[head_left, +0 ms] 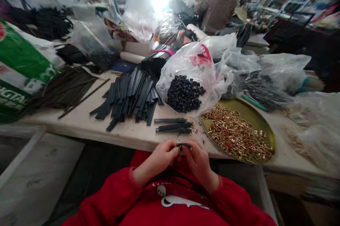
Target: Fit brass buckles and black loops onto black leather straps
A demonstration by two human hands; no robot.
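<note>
At the table's front edge, my left hand and my right hand meet in a pinch. Between them is a short black strap, with a small gold-coloured metal piece at its left end by my left thumb. Fingers partly hide both. Just beyond lie several black straps with buckle ends. A pile of flat black straps spreads to the left. Small black loops fill an open clear plastic bag. To the right, a round gold tray bears a heap of gold metal buckles.
A green printed bag and a pile of thin dark strips stand on the left of the table. More plastic bags crowd the right side. Beyond the table, a person faces away.
</note>
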